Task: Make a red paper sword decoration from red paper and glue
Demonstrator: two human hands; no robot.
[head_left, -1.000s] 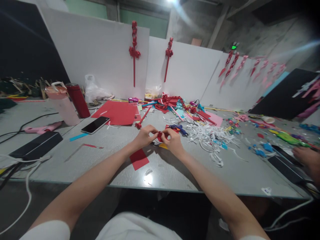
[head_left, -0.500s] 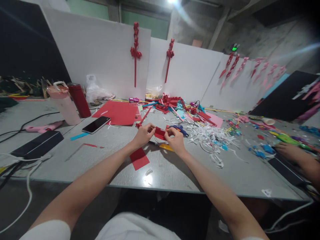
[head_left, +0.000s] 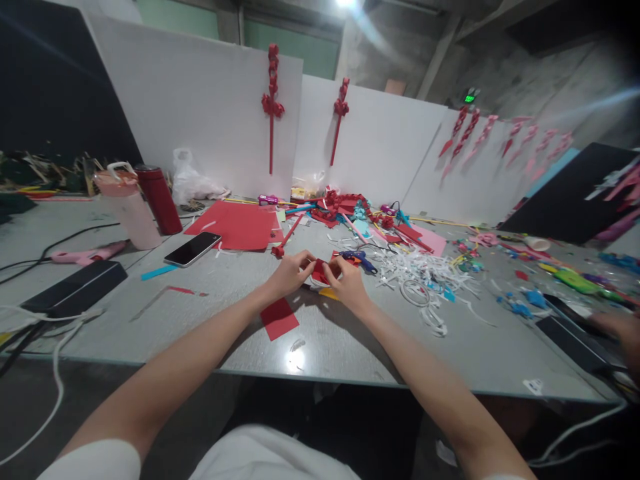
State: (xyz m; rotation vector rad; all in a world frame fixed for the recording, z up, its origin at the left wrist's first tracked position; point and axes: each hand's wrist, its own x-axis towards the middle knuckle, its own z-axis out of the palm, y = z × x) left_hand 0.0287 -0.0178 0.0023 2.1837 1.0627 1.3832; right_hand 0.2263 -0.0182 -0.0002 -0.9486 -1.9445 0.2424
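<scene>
Between my two hands is a small piece of red paper (head_left: 320,271), held above the table and partly hidden by fingers. My left hand (head_left: 293,273) pinches its left side. My right hand (head_left: 347,280) grips it from the right, fingers bent close to the thumb. Just below the right hand lies something yellow (head_left: 327,293), mostly covered. A flat red paper square (head_left: 280,319) rests on the table below my left wrist. Right of my right hand is a dark blue tool (head_left: 365,260), perhaps a glue gun.
Shredded white paper strips (head_left: 425,273) spread to the right. A phone (head_left: 193,249), a large red sheet (head_left: 240,225), a red bottle (head_left: 159,200) and a pink glue gun (head_left: 89,254) lie or stand left. A co-worker's hand (head_left: 617,327) is at far right beside a black box (head_left: 570,340).
My hands have drawn closer together, and the red paper between them now looks narrower and more folded. At far right, the co-worker's hand has moved back and a dark phone-like object shows there.
</scene>
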